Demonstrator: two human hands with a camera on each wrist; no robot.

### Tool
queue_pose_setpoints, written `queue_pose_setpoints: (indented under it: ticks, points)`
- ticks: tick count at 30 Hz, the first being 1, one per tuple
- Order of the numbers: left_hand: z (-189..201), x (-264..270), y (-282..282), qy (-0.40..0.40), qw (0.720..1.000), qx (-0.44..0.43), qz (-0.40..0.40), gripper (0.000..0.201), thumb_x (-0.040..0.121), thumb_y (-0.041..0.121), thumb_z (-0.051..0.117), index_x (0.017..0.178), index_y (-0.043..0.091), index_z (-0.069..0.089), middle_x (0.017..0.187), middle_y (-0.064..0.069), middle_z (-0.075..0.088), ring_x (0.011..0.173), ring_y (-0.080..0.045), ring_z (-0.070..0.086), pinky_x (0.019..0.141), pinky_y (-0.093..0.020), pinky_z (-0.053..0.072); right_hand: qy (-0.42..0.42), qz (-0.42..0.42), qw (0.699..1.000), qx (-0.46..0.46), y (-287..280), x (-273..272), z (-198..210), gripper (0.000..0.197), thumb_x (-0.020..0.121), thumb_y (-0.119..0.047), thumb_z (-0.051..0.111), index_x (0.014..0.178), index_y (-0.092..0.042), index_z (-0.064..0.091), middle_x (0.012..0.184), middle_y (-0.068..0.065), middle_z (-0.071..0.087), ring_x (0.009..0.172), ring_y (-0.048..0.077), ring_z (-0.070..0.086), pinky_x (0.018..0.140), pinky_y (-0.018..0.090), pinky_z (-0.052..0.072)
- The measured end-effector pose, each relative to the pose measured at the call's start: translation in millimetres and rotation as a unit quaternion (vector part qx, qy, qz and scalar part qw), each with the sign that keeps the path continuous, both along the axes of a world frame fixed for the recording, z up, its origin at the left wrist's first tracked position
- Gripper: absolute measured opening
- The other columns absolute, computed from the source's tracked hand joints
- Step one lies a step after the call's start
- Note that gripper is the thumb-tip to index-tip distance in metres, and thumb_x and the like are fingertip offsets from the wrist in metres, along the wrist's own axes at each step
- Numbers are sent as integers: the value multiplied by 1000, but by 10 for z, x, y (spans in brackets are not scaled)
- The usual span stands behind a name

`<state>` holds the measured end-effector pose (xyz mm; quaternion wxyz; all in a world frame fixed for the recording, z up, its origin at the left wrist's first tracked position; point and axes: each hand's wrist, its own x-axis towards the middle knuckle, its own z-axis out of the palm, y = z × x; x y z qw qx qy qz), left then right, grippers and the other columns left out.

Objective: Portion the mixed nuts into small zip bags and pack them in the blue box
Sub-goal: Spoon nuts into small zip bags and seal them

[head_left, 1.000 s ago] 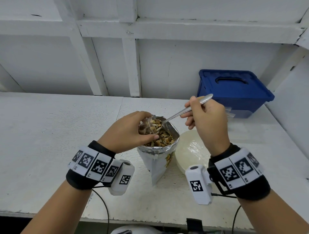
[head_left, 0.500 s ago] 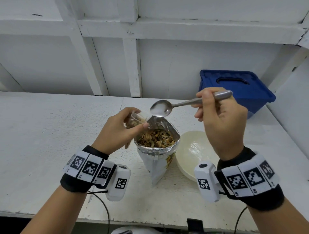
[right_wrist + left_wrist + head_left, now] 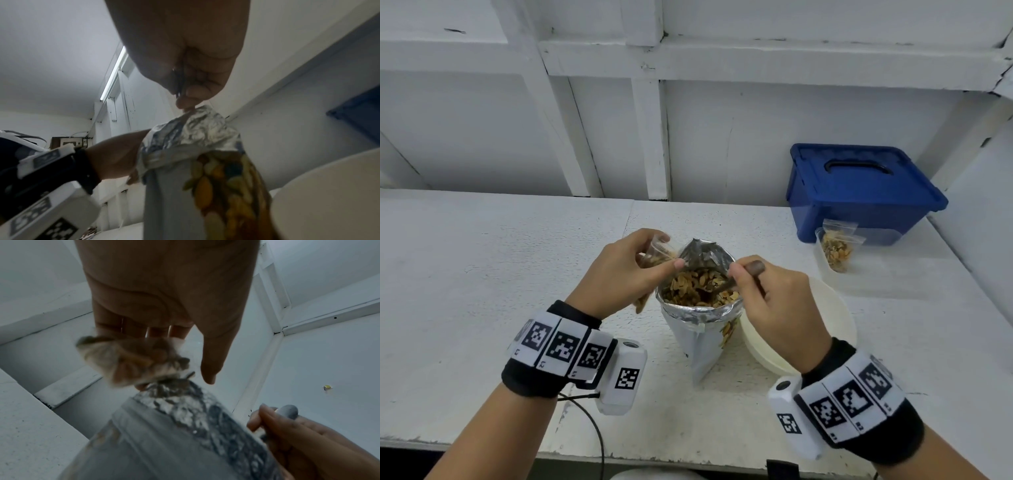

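nut pouch [image 3: 700, 329] left of bowl [image 3: 835, 318], box [image 3: 859, 192] behind

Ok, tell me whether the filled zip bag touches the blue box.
Touching: in the head view the filled zip bag leans against the front wall of the blue box.

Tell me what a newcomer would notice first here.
Mid-table stands an open foil nut bag, the right hand dipping a spoon into it. Beside its rim, the left hand holds a small zip bag. At the back right, a filled bag leans against the closed blue box.
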<state>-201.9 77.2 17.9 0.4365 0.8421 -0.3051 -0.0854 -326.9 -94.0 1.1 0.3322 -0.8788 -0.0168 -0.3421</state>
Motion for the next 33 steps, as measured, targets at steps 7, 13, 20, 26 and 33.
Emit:
queue_pose_setpoints:
  ticks: [7, 13, 20, 26, 33]
  points:
    - [-27, 0, -9, -5, 1000, 3, 0, 47, 68, 61, 67, 105, 33, 56, 88, 14, 66, 75, 4, 63, 66, -18, 49, 63, -47, 983, 167, 32, -23, -6, 23, 95, -20, 49, 75, -17, 61, 49, -10, 58, 50, 8, 61, 50, 17, 46]
    - [8, -20, -4, -10, 1000, 8, -4, 52, 66, 63, 67, 107, 32, 55, 91, 15, 65, 79, 2, 62, 64, -12, 45, 89, -97, 953, 273, -68, -20, 50, 27, 96, -21, 45, 76, -15, 61, 55, -4, 63, 47, 4, 56, 51, 12, 42]
    - [47, -30, 63, -33, 998, 55, -22, 52, 70, 52, 64, 115, 26, 56, 88, 17, 63, 73, -3, 63, 57, -19, 50, 79, -148, 933, 319, -190, 10, 129, 30, 97, -22, 43, 72, -17, 59, 53, -4, 61, 46, 4, 55, 46, 16, 43]
    - [134, -23, 77, -97, 983, 146, -60, 55, 77, 45, 67, 124, 21, 54, 108, 10, 57, 90, -8, 54, 69, -12, 41, 39, -161, 927, 336, -333, 0, 245, 30, 97, -20, 43, 72, -15, 58, 58, 4, 64, 45, 7, 53, 44, 19, 42]
    - [203, -41, -6, -143, 968, 186, -84, 52, 79, 46, 66, 123, 22, 54, 116, 6, 58, 95, -7, 50, 79, -25, 45, 17, -163, 925, 343, -423, 32, 430, 30, 97, -20, 43, 71, -16, 58, 59, 3, 64, 43, 6, 51, 45, 22, 42]
